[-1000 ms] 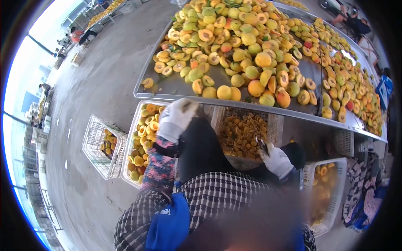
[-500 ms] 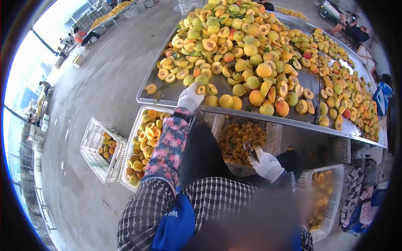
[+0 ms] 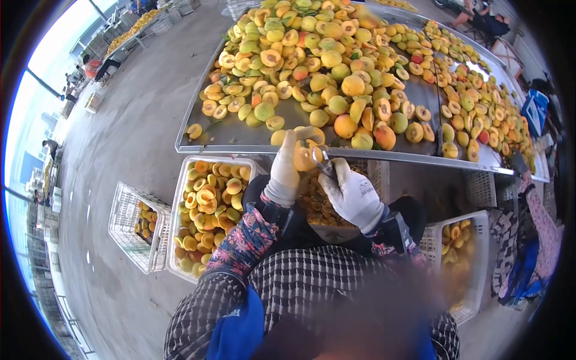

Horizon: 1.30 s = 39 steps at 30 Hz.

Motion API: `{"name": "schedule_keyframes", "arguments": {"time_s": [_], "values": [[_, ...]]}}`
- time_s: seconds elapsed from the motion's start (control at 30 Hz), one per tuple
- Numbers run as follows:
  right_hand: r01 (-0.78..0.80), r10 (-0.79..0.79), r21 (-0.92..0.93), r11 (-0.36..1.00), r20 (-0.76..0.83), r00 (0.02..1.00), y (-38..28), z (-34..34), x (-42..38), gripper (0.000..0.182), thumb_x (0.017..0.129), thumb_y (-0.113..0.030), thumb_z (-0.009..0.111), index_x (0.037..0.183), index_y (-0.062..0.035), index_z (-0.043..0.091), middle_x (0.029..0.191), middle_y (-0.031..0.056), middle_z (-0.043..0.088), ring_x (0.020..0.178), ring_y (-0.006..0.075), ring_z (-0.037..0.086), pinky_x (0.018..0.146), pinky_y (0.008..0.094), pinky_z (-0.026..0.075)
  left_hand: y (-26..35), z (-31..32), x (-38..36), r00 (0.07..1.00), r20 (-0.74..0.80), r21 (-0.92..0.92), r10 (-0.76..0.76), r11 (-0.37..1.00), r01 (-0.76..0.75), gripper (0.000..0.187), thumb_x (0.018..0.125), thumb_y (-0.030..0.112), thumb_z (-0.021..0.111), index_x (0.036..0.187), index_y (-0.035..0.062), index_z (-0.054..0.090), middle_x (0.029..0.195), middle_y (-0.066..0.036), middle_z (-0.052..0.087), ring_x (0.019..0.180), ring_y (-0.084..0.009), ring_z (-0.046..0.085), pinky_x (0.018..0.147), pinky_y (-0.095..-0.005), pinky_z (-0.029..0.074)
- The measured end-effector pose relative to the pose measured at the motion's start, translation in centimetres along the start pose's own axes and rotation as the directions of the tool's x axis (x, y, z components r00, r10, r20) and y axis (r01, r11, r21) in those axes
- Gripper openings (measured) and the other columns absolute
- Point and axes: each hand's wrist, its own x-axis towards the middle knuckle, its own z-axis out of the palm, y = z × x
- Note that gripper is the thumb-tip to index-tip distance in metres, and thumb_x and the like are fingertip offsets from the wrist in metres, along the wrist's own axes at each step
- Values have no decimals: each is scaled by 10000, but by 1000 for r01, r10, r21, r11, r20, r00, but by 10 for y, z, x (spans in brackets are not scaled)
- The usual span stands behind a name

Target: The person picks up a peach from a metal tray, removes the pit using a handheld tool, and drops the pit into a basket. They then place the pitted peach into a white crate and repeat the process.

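In the head view my left hand [image 3: 284, 171], in a white glove, grips a yellow peach half [image 3: 305, 158] in front of the table's edge. My right hand [image 3: 357, 197], gloved too, is closed around a small metal tool with a looped end [image 3: 321, 159]. The loop is at the peach half; whether it cuts into the flesh cannot be told. Behind the hands, whole and halved peaches [image 3: 330, 58] are heaped on a metal table [image 3: 240, 148]. Below the hands, brown-yellow fruit pieces [image 3: 318, 207] lie in a crate, partly hidden by my arms.
A white crate of peach halves [image 3: 207, 207] stands left of my legs, beside another crate [image 3: 127, 234] holding some fruit. To my right is a further crate [image 3: 480, 240] with halves. A co-worker's pink sleeve [image 3: 540, 210] reaches the table's right end. Other people sit farther off.
My left hand has come back from the heap with a peach half. My right hand has risen with the metal tool to meet it. A co-worker's arm now shows at the right.
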Motion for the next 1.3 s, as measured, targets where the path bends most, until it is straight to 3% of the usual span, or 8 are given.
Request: {"name": "schedule_keyframes", "arguments": {"time_s": [0.3, 0.6, 0.73, 0.8, 0.93, 1.03, 1.23, 1.3], "values": [[-61, 60, -27, 998, -33, 998, 12, 18, -20, 277, 935, -231, 550, 1026, 2, 431, 683, 241, 607, 614, 442, 600, 532, 518, 458, -30, 25, -13, 977, -41, 224, 208, 955, -194, 465, 1025, 378, 414, 1141, -39, 585, 980, -125, 659, 858, -203, 649, 781, -311, 534], [-100, 121, -125, 987, 169, 978, 27, 6, -38, 360, 908, -208, 574, 1139, 32, 437, 754, 252, 626, 698, 426, 623, 604, 512, 470, -13, 5, 0, 941, 109, 454, -319, 858, 238, 575, 1018, 489, 346, 1126, -24, 582, 912, -131, 659, 804, -218, 651, 732, -317, 544], [63, -63, -3, 998, -55, 996, 37, 9, -36, 389, 903, -185, 599, 1176, 52, 456, 762, 268, 617, 718, 436, 611, 586, 500, 460, -40, 15, -9, 992, -53, 122, 118, 986, -111, 535, 1028, 458, 344, 1203, -15, 523, 1036, -145, 625, 770, -212, 635, 699, -316, 541], [96, -110, -107, 990, -133, 985, 37, 17, -42, 390, 903, -186, 596, 1178, 51, 453, 746, 273, 611, 689, 458, 593, 575, 502, 455, -56, 8, -11, 952, -16, 482, 305, 837, -260, 512, 1035, 434, 324, 1100, 6, 598, 1011, -123, 641, 844, -189, 626, 759, -313, 527], [-53, 67, -54, 997, 298, 952, 44, -3, -39, 327, 907, -204, 570, 1118, 24, 467, 735, 288, 605, 685, 466, 592, 587, 519, 452, -24, 13, -11, 954, -83, 548, -288, 786, 285, 541, 1016, 429, 421, 794, 10, 683, 770, -56, 662, 740, -133, 612, 692, -262, 482], [-63, 44, 47, 997, 327, 944, 49, -3, -40, 332, 912, -243, 565, 1108, 9, 471, 739, 285, 607, 703, 469, 596, 603, 530, 456, -16, 19, -9, 938, -18, 685, -346, 679, 263, 545, 1001, 455, 448, 796, 10, 687, 774, -48, 665, 732, -124, 606, 707, -255, 477], [-174, 187, -145, 974, 84, 979, 42, 15, -45, 331, 926, -236, 551, 1131, 19, 503, 786, 290, 613, 753, 469, 598, 608, 499, 470, -24, 16, 1, 995, 35, 691, -92, 722, 43, 507, 998, 418, 475, 796, 1, 682, 776, -57, 671, 680, -125, 608, 660, -260, 493], [-231, 213, 174, 957, 117, 970, 45, 23, -54, 313, 954, -292, 544, 1097, -16, 511, 728, 192, 596, 610, 358, 574, 533, 436, 444, -30, 17, 1, 999, 46, 579, -28, 815, -4, 476, 998, 368, 487, 794, -20, 673, 755, -94, 671, 638, -161, 621, 608, -276, 509]]}}
